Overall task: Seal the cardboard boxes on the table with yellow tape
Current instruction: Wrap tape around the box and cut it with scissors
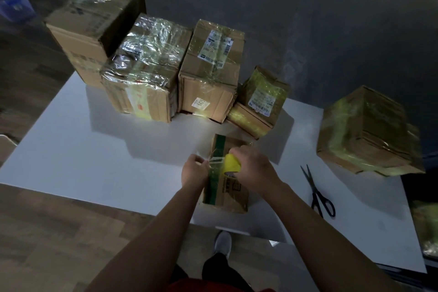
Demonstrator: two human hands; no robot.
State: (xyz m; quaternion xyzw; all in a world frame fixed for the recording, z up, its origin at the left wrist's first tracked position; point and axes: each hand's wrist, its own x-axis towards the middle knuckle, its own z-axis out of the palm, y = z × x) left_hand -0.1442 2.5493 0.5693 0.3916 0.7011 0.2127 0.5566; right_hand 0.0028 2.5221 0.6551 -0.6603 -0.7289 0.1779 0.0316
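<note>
A small cardboard box [231, 187] with a dark green stripe lies on the white table [106, 154] near its front edge. Above it my right hand [254, 168] grips a roll of yellow tape [233, 162]. My left hand [195, 169] pinches the loose end of the tape, and a short clear strip [215, 161] stretches between the two hands over the box's left side. My arms hide part of the box's near end.
Black scissors [318, 193] lie on the table right of the box. Several taped cardboard boxes [147, 66] stand in a row along the far side, two small ones [260, 102] among them. Another taped box [365, 133] sits at the right edge.
</note>
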